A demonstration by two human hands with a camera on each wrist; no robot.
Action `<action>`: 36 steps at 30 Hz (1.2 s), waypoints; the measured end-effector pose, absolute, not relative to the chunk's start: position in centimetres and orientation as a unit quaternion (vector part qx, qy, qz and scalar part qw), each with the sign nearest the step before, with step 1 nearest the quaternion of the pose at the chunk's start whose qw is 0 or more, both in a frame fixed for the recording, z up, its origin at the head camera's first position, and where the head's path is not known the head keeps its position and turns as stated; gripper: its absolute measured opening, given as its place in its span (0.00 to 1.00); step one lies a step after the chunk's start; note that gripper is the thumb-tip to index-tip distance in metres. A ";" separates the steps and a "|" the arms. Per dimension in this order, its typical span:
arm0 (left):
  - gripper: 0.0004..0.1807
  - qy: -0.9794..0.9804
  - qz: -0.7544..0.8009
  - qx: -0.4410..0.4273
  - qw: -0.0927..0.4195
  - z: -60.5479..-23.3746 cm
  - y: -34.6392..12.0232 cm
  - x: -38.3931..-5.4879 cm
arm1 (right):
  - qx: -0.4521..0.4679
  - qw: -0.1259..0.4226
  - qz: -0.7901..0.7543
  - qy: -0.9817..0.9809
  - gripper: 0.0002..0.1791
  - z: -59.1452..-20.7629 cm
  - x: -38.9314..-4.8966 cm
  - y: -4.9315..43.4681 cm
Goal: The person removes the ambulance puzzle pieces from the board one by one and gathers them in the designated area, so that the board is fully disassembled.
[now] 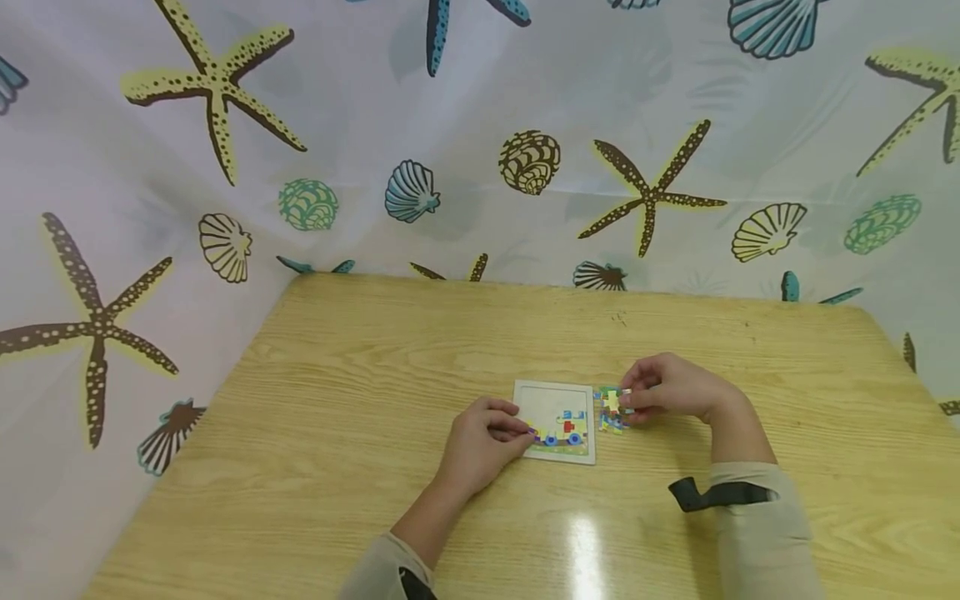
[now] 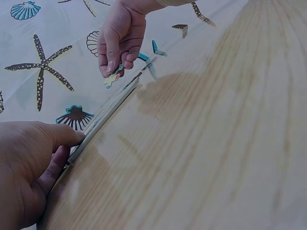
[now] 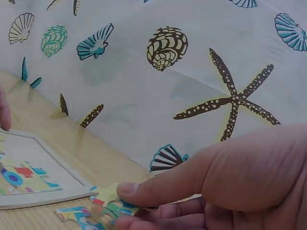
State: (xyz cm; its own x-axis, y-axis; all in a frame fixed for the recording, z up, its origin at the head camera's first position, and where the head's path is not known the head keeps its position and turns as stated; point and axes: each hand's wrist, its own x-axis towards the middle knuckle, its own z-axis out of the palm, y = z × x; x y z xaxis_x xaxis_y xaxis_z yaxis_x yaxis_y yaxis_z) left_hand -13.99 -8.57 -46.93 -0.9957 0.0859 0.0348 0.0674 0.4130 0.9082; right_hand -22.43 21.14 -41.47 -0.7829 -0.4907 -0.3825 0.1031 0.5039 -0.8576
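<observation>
A square jigsaw puzzle tray point(image 1: 592, 442) lies on the table, its lower part filled with joined pieces point(image 1: 561, 440) showing wheels and a red block. The upper part shows bare white backing. My left hand point(image 1: 480, 442) grips the tray's left edge, thumb on top and a finger against the side in the left wrist view. Just right of the tray, my right hand point(image 1: 678, 389) pinches a mostly yellow puzzle piece point(image 3: 108, 194) between thumb and fingers. Several loose puzzle pieces point(image 1: 613, 423) lie below it, partly hidden by that hand.
The wooden table point(image 1: 375, 358) reaches well out on both sides of the tray. Behind and to the left hangs a white curtain point(image 1: 465, 225) printed with starfish and shells. A black strap point(image 1: 720, 495) wraps the right sleeve, one end sticking out.
</observation>
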 end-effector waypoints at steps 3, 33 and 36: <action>0.04 0.840 0.541 0.046 0.009 -46.9 -8.6 -14.0 | -0.112 0.311 -0.471 0.817 0.14 -41.3 -22.5 21.6; 0.04 0.838 0.544 0.041 0.016 -46.9 -8.5 -14.0 | -0.075 0.272 -0.378 0.882 0.07 -41.5 -21.9 23.9; 0.04 0.837 0.545 0.041 0.016 -47.0 -8.6 -14.1 | -0.078 0.266 -0.374 0.885 0.07 -41.3 -21.9 23.6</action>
State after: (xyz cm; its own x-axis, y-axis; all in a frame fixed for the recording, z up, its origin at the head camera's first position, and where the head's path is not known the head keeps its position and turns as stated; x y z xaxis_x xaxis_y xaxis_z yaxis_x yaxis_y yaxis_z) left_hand -14.05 -8.55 -47.01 -0.9961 0.0857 0.0186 0.0517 0.4026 0.9139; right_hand -21.91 23.65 -41.35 -0.8459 -0.3369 -0.4134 0.0617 0.7081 -0.7034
